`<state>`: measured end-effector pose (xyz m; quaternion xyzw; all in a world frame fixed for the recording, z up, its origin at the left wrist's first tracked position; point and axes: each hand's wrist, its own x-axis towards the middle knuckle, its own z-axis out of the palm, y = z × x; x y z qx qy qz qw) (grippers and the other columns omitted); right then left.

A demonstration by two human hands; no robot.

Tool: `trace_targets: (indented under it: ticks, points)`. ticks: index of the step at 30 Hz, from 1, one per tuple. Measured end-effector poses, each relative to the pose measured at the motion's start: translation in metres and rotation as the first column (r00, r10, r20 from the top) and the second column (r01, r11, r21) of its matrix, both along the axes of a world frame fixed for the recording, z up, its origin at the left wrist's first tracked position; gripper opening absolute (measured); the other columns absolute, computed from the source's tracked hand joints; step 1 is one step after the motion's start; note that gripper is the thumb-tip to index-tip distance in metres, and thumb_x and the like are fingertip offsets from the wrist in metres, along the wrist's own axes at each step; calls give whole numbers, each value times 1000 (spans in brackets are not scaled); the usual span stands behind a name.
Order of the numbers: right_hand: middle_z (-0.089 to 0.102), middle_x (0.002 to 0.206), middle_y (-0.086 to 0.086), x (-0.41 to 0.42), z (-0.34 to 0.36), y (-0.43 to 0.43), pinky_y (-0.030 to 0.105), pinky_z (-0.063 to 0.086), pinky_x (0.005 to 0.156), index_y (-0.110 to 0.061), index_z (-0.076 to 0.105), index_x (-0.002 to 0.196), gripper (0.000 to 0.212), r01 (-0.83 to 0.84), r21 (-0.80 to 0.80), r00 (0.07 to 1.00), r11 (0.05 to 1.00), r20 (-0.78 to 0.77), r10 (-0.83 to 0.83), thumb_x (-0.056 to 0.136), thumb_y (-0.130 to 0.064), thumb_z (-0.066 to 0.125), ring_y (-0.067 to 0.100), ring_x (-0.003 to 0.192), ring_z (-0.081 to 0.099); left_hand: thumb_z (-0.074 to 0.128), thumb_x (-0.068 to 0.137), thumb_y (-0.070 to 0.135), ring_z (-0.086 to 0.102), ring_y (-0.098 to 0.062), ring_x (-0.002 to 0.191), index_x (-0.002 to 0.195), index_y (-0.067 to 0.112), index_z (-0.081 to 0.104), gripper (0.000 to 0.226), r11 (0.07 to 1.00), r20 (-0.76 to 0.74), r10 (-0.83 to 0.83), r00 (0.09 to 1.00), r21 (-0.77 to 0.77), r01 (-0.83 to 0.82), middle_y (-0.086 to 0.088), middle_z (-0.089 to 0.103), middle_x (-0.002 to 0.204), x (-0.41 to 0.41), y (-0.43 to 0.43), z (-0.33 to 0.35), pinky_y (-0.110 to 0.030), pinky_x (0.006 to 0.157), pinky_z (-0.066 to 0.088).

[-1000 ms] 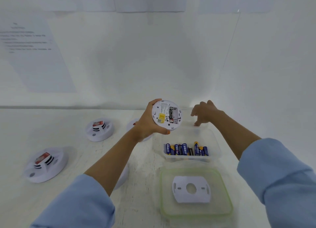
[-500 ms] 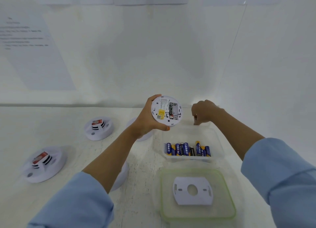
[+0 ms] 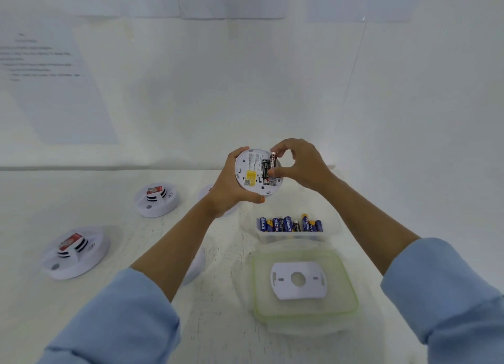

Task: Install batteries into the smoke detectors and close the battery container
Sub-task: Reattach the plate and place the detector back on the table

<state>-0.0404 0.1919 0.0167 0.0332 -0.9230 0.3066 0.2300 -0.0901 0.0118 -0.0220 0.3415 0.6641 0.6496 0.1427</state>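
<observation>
Right hand (image 3: 297, 167): thumb and forefinger pinch battery (image 3: 273, 160), other fingers curled loose. Battery stands at bay edge, apparently not yet seated; view is small.

Left hand (image 3: 231, 189): fingers wrapped round rim of smoke detector (image 3: 252, 172), back turned to camera. One dark cell (image 3: 265, 170) lies in bay.

Below: battery container (image 3: 289, 238) open on table (image 3: 231, 254), spare batteries (image 3: 289, 224) inside. Lid (image 3: 305, 310) lies nearer, white mounting plate (image 3: 298, 280) on it.

Left: two more detectors (image 3: 156, 200), (image 3: 75, 251), face up, well apart.

Progress: early. This unit is half loaded; back plate, other detectors and lid remain.
</observation>
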Motion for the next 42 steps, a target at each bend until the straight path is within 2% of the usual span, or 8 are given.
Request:
trace_targets:
  ticks: [5,9,14,20,27,31,38,42]
  points:
    - [59,112,1,21,-12,-18,10,39,74,-9,60,113,39,-40,-166,999,985,10,42,76,-12,74,14,92,54,79,46,-11,51,-7,107,133,15,27,104,999,-18,50,999,19,-50,5,46,120,13,-10,-4,-17,74,52]
    - [58,124,10,38,-22,-36,30,50,93,-10,55,124,41,-62,-323,994,944,65,88,84,-6,64,20,106,57,78,50,-21,51,-9,106,136,12,28,104,996,-23,84,996,32,-84,1,46,119,24,-20,-5,-15,72,52]
    - [49,135,14,55,-26,-55,12,43,92,-1,48,132,42,-23,-82,999,996,21,25,91,-7,54,26,121,50,78,43,-2,52,-8,105,133,18,30,103,995,-24,90,996,36,-89,7,49,117,45,-31,-6,-19,76,53]
    - [49,131,11,84,-22,-68,31,49,91,1,56,123,32,-26,-19,1000,999,-1,26,93,-9,50,26,107,57,76,51,-23,53,-9,105,137,12,28,105,996,0,64,998,55,-64,3,48,119,66,-41,-8,-20,73,54]
    - [56,119,5,122,-22,-59,22,51,84,-10,49,128,51,-118,-422,927,899,276,252,82,4,63,21,103,58,78,43,-3,49,-13,114,130,21,31,102,998,4,57,998,3,-57,-3,45,128,100,-65,-16,-23,77,55]
    - [57,98,4,137,-32,-43,14,45,70,-9,54,116,47,-96,-181,892,979,422,165,74,5,69,19,86,54,76,44,-6,49,1,111,132,19,29,103,999,29,24,999,-45,-23,17,44,121,115,-77,-23,-26,81,55]
    - [41,136,-2,142,-56,-37,33,35,104,-18,46,132,70,-112,230,728,967,682,-78,71,-27,78,19,124,41,76,45,-6,48,2,111,134,19,28,103,998,33,19,999,-65,-17,24,43,119,122,-84,-22,-31,89,53]
    - [37,136,1,139,-54,-41,32,34,99,-17,48,131,71,-186,349,735,918,670,-106,69,-33,79,22,123,41,77,45,-6,48,-2,114,136,18,28,106,998,28,25,999,-57,-23,20,44,122,122,-87,-23,-32,88,54]
